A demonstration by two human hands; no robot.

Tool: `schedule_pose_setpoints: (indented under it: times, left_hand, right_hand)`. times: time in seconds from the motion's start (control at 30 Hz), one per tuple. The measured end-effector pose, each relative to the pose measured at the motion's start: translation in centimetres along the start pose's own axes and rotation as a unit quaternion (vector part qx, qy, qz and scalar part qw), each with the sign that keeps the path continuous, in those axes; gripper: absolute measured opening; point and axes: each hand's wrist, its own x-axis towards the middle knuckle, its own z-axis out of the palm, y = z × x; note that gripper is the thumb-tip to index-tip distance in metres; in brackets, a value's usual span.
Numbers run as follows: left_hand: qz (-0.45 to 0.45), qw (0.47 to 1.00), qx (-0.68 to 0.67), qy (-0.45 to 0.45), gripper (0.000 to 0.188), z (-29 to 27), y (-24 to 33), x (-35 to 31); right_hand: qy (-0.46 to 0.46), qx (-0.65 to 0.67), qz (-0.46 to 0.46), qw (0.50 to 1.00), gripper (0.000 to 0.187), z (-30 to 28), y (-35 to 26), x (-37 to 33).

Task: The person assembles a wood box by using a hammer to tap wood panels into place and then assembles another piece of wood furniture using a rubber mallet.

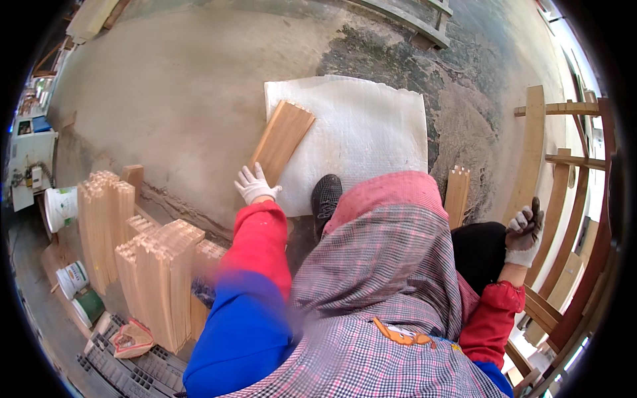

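Observation:
A bundle of flat wooden slats (285,140) lies slantwise on a white foam sheet (371,126) on the floor. My left hand (253,184), in a white glove, is at the bundle's near end with its fingers spread; some contact with the wood is possible. Off to the right, my right hand (525,235) is raised beside a wooden rack, in a glove with dark fingers and a pale cuff. One of its fingers points up, the others look partly bent, and nothing shows in it.
Upright bundles of wooden sticks (166,278) stand at left, near white buckets (61,209) and a grey plastic pallet (149,371). A small stick bundle (457,196) stands right of my knees. A wooden rack (577,159) lines the right side. My shoe (326,199) touches the sheet's near edge.

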Motion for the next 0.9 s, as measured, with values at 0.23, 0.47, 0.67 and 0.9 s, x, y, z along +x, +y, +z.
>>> schedule_pose_setpoints:
  times: [0.23,0.47,0.67,0.9]
  left_hand:
    - [0.035,0.997,0.046,-0.053,0.114,-3.4,1.5,3.7]
    - [0.171,0.981,0.032,0.085,0.102,-3.3,3.9,-1.0]
    - [0.401,0.905,0.062,0.125,0.090,-6.8,13.3,-4.1]
    - [0.443,0.871,0.141,0.157,0.063,-4.4,22.2,-3.0]
  right_hand:
    - [0.004,0.057,0.005,0.998,0.041,-0.4,-0.9,-1.2]
    - [-0.044,0.066,0.034,0.996,0.043,2.2,0.1,-0.6]
    - [-0.052,0.081,0.053,0.994,0.043,1.7,0.6,0.4]
    - [-0.018,0.082,0.052,0.995,0.041,2.2,-0.5,-1.0]
